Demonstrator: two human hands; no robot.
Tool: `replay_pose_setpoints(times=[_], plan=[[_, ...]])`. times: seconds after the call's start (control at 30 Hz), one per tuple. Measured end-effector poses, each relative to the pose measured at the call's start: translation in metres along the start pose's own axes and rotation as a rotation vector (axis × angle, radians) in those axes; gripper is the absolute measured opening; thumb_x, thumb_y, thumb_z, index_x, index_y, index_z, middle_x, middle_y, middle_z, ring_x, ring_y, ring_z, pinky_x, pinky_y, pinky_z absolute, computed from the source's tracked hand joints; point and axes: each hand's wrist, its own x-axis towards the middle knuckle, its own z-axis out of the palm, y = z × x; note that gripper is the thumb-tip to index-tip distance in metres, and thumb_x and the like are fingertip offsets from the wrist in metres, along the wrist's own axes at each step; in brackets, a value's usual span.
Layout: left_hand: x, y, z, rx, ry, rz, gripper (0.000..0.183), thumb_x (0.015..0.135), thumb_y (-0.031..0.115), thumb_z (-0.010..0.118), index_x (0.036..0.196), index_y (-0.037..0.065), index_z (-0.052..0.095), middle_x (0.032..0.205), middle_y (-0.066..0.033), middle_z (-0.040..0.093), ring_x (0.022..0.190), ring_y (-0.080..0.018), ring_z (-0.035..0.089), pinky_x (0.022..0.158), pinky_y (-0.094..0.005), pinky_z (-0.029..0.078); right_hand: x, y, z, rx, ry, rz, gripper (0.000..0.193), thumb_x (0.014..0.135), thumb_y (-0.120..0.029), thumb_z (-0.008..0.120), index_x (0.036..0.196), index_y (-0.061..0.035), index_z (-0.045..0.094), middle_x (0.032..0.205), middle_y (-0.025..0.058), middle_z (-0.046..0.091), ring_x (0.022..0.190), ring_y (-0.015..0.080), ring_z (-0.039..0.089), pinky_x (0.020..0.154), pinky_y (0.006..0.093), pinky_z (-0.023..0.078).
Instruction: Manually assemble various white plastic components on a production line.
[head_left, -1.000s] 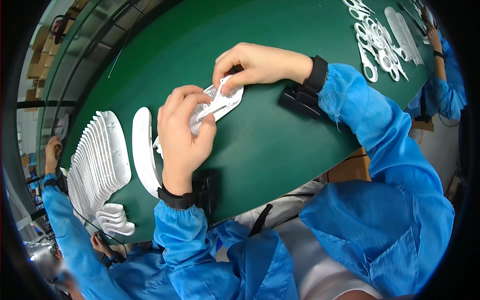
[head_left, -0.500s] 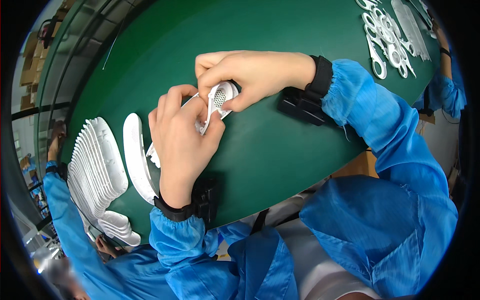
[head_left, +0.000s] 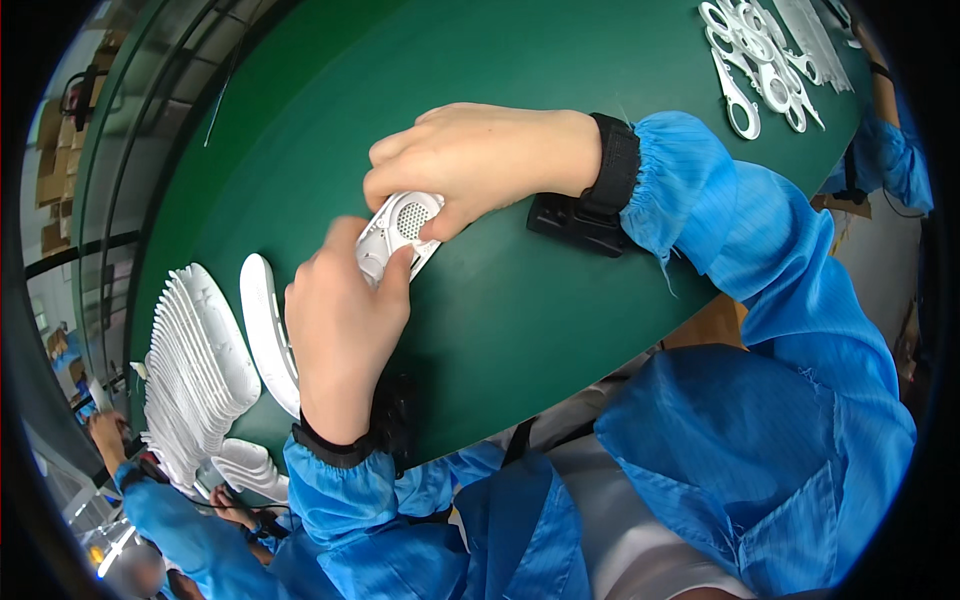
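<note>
Both hands grip a white plastic housing (head_left: 411, 217) over the table, its round honeycomb grille facing up. My left hand (head_left: 345, 335) is closed on the near-left end, with the thumb along the side. From the far side, my right hand (head_left: 485, 165) holds the grille end, its thumb at the near edge and its fingers curled over the top. The fingers hide both ends, and the left hand is slightly blurred. Just left of my left hand lies a long curved white shell (head_left: 263, 310), partly covered by that hand.
A nested row of white shells (head_left: 200, 360) stands at the left, with smaller white pieces (head_left: 247, 465) nearer me. White ring-ended parts (head_left: 770, 75) are heaped at the far right of the green table (head_left: 540, 330). Co-workers' hands (head_left: 108, 430) and sleeves (head_left: 880, 165) show at both sides.
Both hands have moved left and slightly nearer with the housing. Its pieces looked spread apart before; now it lies flatter, grille up. The left co-worker's far hand has come nearer.
</note>
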Motion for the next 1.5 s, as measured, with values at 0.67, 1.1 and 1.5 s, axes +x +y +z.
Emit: replay_pose_setpoints(times=[0.67, 1.1, 1.5], plan=[[-0.077, -0.096, -0.012, 0.34, 0.791, -0.066, 0.052, 0.081, 0.029, 0.072, 0.12, -0.002, 0.055, 0.109, -0.0215, 0.058, 0.1, -0.0416, 0.054, 0.091, -0.0472, 0.043, -0.001, 0.055, -0.039, -0.044, 0.625, 0.407, 0.034, 0.09, -0.033, 0.066, 0.085, 0.0001, 0.072, 0.068, 0.0067, 0.066, 0.064, 0.0107, 0.06, 0.057, 0.0274, 0.045], [-0.06, -0.095, 0.016, 0.293, 0.361, 0.098, 0.065, 0.067, 0.009, 0.077, 0.128, 0.008, 0.054, 0.12, -0.0114, 0.051, 0.121, -0.0297, 0.044, 0.106, -0.0522, 0.026, -0.034, 0.041, -0.042, 0.239, 0.688, 0.437, 0.048, 0.095, -0.031, 0.06, 0.131, -0.0025, 0.046, 0.122, 0.0161, 0.06, 0.108, 0.0228, 0.059, 0.093, 0.0348, 0.047], [-0.028, -0.049, 0.027, 0.074, 0.333, 0.562, 0.056, 0.07, 0.031, 0.08, 0.117, 0.006, 0.06, 0.103, -0.009, 0.058, 0.098, -0.0287, 0.052, 0.091, -0.0405, 0.034, -0.249, -0.025, -0.058, -0.461, 0.648, 1.126, 0.05, 0.086, -0.041, 0.068, 0.119, -0.0043, 0.057, 0.105, 0.0155, 0.058, 0.099, 0.0275, 0.055, 0.086, 0.0353, 0.045]])
